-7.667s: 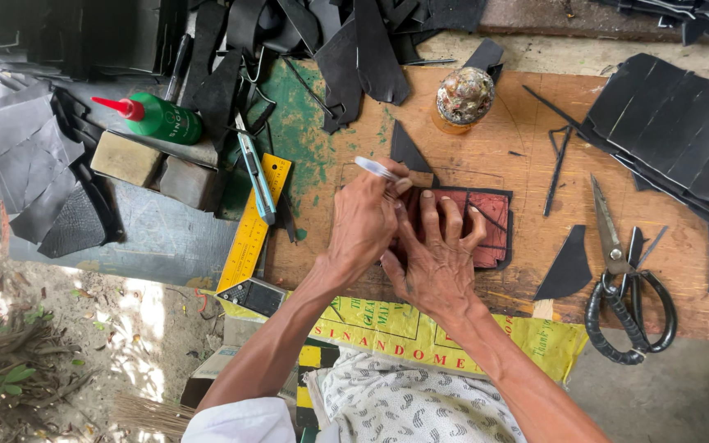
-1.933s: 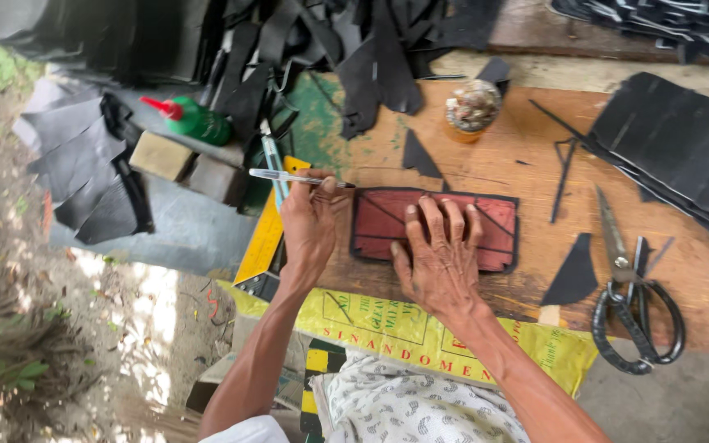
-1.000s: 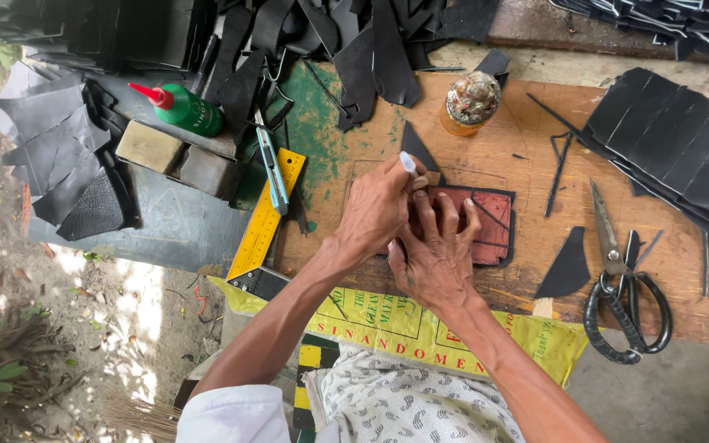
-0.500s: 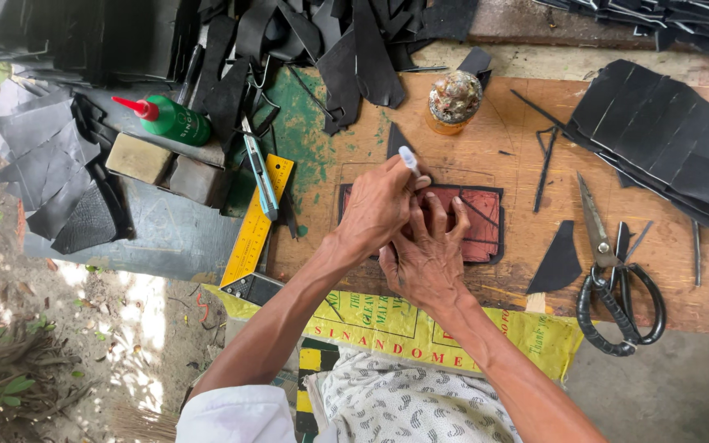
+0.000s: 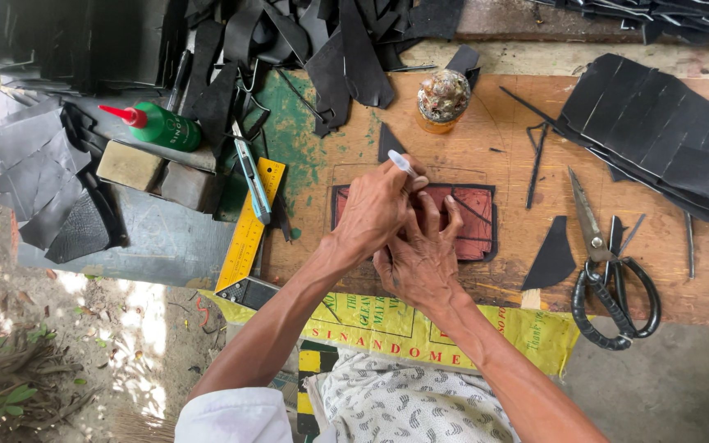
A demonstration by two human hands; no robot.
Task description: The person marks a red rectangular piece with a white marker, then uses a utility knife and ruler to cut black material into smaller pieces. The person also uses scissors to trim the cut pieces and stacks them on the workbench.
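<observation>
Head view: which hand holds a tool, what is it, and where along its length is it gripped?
The left hand holds a white pen by its lower part; the upper end sticks out. The right hand presses flat on the reddish leather panel.

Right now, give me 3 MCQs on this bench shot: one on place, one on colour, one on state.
1. Where are the scissors?
A. right of the red template
B. left of the ruler
C. on the ground

2. What colour is the glue bottle?
A. blue, white tip
B. green, red tip
C. all black

3. What is the right hand doing?
A. lifting scissors
B. hanging free
C. pressing flat on the template

Key: 1 A, they lie at the bench's right end. 2 B, green body and red nozzle show. 3 C, its fingers are spread on the template while the left hand holds a pen.
</observation>
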